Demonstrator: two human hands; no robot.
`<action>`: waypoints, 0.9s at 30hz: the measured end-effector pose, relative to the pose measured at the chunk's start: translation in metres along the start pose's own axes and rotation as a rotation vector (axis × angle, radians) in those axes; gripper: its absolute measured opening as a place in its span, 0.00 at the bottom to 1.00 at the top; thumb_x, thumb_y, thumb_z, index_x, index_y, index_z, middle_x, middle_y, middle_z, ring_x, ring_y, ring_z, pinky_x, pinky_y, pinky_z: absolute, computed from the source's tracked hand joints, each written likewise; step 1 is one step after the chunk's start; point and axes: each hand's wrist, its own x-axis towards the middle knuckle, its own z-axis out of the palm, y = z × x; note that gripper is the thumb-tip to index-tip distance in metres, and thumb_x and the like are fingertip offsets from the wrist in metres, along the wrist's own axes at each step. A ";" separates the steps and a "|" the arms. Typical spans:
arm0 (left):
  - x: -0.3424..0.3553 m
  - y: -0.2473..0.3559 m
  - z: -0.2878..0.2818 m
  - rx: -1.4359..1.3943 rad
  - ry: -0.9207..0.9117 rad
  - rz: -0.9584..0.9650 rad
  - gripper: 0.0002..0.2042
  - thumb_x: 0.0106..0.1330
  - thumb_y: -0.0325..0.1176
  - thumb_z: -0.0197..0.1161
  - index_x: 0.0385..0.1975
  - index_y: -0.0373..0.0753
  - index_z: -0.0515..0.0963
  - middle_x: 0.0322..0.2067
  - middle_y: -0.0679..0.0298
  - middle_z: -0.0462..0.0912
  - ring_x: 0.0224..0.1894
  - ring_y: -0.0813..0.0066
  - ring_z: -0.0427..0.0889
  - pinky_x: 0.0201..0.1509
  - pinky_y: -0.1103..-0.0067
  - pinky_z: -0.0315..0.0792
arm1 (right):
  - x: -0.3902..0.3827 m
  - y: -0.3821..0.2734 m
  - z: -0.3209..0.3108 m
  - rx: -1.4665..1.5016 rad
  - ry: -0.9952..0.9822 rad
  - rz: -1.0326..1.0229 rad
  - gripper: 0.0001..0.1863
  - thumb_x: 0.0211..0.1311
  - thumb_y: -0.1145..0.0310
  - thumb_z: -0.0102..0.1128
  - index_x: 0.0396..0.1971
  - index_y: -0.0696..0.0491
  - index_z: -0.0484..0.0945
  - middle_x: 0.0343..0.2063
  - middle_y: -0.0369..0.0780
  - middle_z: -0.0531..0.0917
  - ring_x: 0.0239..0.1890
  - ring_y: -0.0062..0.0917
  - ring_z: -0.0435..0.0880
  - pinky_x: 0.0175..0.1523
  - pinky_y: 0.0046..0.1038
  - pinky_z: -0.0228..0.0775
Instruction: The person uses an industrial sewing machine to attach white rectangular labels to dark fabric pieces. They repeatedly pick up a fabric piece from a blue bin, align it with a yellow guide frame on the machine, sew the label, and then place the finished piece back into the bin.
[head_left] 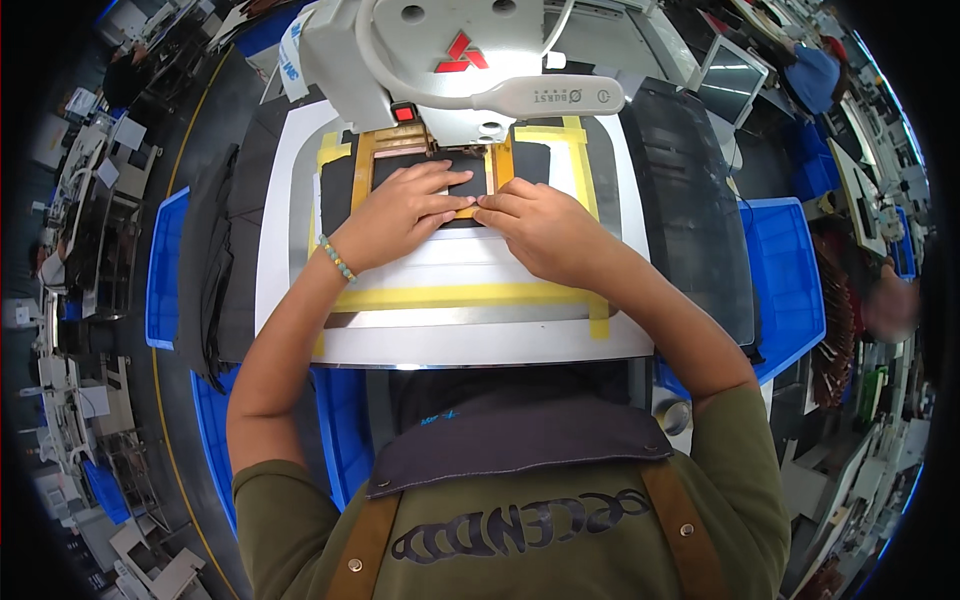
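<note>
Both my hands work at a yellow-brown frame [362, 172] under the head of a white sewing machine [400, 45]. Dark fabric [536, 163] lies in the frame and shows on both sides of it. My left hand [405, 212], with a beaded bracelet at the wrist, rests flat on the fabric and the frame's near left part, fingers apart. At the near right corner, my right hand [545, 228] has its fingers pressed together, thumb and fingertips close to the left hand's tips. Whatever lies between those right fingertips is hidden.
Yellow tape [460, 296] marks the white work plate [280, 240]. A lamp [550, 97] sits on the machine head, above my hands. Dark cloth pieces [205, 270] hang at the left. Blue bins [785, 285] flank the table. Other people [815, 75] are farther off.
</note>
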 end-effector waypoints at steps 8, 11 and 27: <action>0.009 -0.011 0.001 0.018 0.025 -0.047 0.16 0.72 0.32 0.58 0.57 0.45 0.82 0.64 0.60 0.76 0.66 0.55 0.70 0.72 0.65 0.62 | 0.006 0.005 0.004 -0.058 -0.017 0.053 0.18 0.55 0.77 0.63 0.47 0.58 0.83 0.49 0.42 0.85 0.52 0.31 0.81 0.54 0.32 0.74; 0.012 -0.016 0.002 0.016 0.078 -0.046 0.16 0.72 0.33 0.58 0.58 0.46 0.82 0.61 0.59 0.78 0.58 0.54 0.73 0.69 0.64 0.64 | 0.007 0.009 0.001 -0.044 -0.017 0.077 0.15 0.56 0.76 0.63 0.45 0.57 0.84 0.49 0.42 0.85 0.52 0.32 0.81 0.55 0.33 0.74; 0.022 -0.046 0.001 -0.300 0.109 -0.222 0.20 0.71 0.24 0.46 0.54 0.42 0.84 0.56 0.45 0.76 0.58 0.55 0.77 0.68 0.70 0.66 | -0.004 0.097 -0.013 0.002 0.068 0.433 0.15 0.63 0.70 0.57 0.47 0.57 0.85 0.50 0.44 0.86 0.57 0.36 0.79 0.62 0.36 0.73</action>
